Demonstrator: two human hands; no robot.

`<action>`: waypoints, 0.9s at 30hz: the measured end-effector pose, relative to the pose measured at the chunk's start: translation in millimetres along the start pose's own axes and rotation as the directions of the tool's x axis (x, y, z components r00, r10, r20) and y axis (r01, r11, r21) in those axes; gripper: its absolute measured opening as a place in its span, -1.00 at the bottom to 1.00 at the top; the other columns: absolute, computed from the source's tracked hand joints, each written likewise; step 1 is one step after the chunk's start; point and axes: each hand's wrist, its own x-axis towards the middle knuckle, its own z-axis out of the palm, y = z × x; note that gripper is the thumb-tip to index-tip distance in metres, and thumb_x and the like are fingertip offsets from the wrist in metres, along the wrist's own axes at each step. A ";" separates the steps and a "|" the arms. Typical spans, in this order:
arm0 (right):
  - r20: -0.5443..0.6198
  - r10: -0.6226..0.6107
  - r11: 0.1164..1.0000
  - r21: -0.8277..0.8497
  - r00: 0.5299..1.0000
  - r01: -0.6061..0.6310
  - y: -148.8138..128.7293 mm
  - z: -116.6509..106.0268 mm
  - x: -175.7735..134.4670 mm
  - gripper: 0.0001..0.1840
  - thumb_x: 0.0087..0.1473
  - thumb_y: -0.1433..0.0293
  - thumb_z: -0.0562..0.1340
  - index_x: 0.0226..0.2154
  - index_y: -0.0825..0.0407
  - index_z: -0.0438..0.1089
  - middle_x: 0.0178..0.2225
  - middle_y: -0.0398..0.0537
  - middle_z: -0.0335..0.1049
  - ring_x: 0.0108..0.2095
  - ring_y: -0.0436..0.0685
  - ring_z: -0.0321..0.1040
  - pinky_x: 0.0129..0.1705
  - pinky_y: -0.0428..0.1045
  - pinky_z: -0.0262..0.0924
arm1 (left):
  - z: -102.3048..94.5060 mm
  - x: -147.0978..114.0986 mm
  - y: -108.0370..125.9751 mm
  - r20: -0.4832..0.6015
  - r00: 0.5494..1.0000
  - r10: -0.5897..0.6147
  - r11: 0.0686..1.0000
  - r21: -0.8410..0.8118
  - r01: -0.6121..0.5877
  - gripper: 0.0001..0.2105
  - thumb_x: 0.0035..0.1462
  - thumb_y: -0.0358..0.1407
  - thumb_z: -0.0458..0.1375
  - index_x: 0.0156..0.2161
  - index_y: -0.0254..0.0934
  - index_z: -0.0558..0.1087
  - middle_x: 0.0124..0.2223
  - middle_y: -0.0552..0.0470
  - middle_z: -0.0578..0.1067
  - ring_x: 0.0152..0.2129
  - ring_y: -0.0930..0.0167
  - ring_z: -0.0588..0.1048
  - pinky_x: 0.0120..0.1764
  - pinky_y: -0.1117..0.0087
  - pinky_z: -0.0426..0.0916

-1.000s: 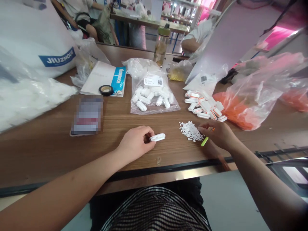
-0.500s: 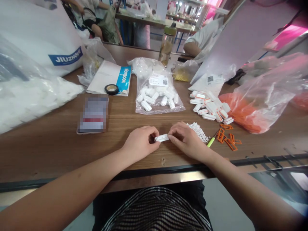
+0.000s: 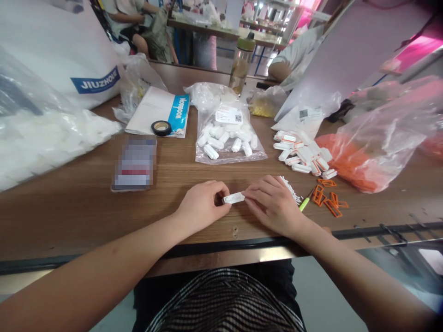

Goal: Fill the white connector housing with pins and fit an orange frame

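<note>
While the left hand [image 3: 200,203] pinches one end of a white connector [image 3: 234,198], apparently to steady it, the right hand [image 3: 274,204] meets the other end, its hold unclear from here, tiny white pieces [image 3: 292,190] just beyond it, seemingly for easy reach.

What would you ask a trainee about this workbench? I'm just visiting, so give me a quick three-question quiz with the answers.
1. What does the roll of black tape lie on?
a) the phone
b) the notebook
c) the bottle

2. True or false: the orange frames lie to the right of the person's right hand.

3. Which hand's fingers hold the left end of the small white block?

Key
1: b
2: True
3: The left hand; the right hand is at the block's other end.
</note>
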 end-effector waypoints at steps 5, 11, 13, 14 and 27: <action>0.027 -0.016 0.999 -0.033 1.000 0.017 -1.5 0.6 0.9 -0.86 0.18 0.43 0.18 -0.36 -0.01 0.46 -0.30 -0.08 0.52 -0.28 0.14 0.28 -0.18 0.11 0.11 | 0.7 0.2 -1.2 -0.006 1.000 0.009 1.000 0.005 -0.009 -0.94 0.01 -0.30 0.20 -0.34 -0.20 0.47 -0.50 0.14 0.35 -0.52 0.45 0.33 -0.40 0.39 0.19; 0.101 0.009 0.999 -0.051 0.995 -0.004 -10.5 -3.5 4.9 -0.81 0.18 0.42 0.14 -0.35 0.01 0.48 -0.32 -0.01 0.50 -0.29 0.17 0.29 -0.20 0.12 0.14 | 1.8 0.7 -3.1 -0.011 1.000 0.010 1.000 0.011 -0.010 -0.94 0.01 -0.30 0.21 -0.35 -0.19 0.46 -0.51 0.15 0.35 -0.54 0.46 0.31 -0.39 0.38 0.19; 0.092 0.037 0.999 0.029 0.995 -0.040 -3.0 -9.9 2.6 -0.81 0.17 0.41 0.16 -0.29 0.00 0.51 -0.29 -0.02 0.51 -0.27 0.16 0.33 -0.18 0.11 0.18 | 1.3 0.9 -3.1 -0.004 1.000 0.004 1.000 0.013 -0.004 -0.93 0.01 -0.29 0.21 -0.35 -0.19 0.47 -0.50 0.15 0.35 -0.55 0.46 0.31 -0.40 0.38 0.19; 0.065 0.078 0.994 0.072 0.995 -0.082 5.1 -14.4 0.5 -0.80 0.16 0.40 0.17 -0.25 -0.02 0.52 -0.27 -0.02 0.52 -0.25 0.15 0.36 -0.16 0.10 0.21 | 1.0 1.0 -2.9 0.002 1.000 0.001 1.000 0.013 -0.001 -0.93 0.01 -0.29 0.21 -0.35 -0.19 0.47 -0.50 0.15 0.35 -0.55 0.46 0.30 -0.40 0.38 0.19; 0.299 0.612 0.774 -0.033 0.732 -0.633 139.7 -36.0 -26.4 -0.72 0.02 0.19 0.23 -0.35 -0.02 0.60 -0.36 -0.10 0.60 -0.32 0.14 0.49 -0.31 -0.01 0.32 | -1.2 1.0 -1.1 0.018 1.000 -0.004 1.000 0.030 0.004 -0.94 0.01 -0.29 0.19 -0.35 -0.19 0.46 -0.52 0.14 0.33 -0.54 0.45 0.31 -0.41 0.38 0.17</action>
